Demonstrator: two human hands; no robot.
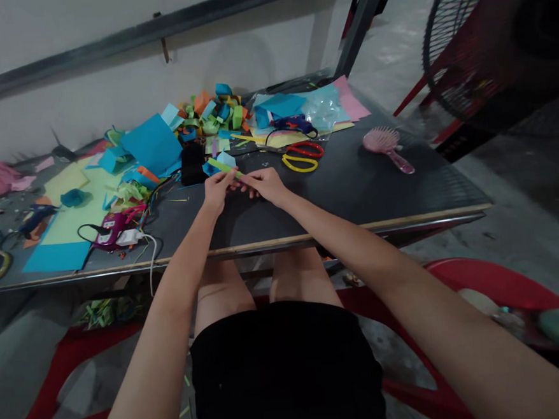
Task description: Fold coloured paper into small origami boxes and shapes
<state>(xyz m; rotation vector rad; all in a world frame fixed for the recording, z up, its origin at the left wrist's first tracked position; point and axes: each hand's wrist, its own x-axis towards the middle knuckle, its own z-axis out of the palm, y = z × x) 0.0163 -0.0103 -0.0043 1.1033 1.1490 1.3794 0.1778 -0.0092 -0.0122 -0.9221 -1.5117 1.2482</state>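
Observation:
A narrow green paper strip (221, 166) is pinched between my two hands above the dark table. My left hand (219, 188) grips it near the middle, and my right hand (265, 184) has its fingertips closed on the lower right end. Just behind the strip lie folded light-blue paper pieces (226, 159). Scissors with red and yellow handles (301, 160) rest to the right of my right hand, blades pointing left. A blue glue gun (293, 124) lies behind them on paper sheets.
Colourful folded paper pieces (210, 115) are heaped against the wall. A purple power strip (112, 231) with cables sits front left, near blue paper sheets (57, 257). A pink hairbrush (386, 146) lies right. A fan (469, 43) stands beyond the table's right end.

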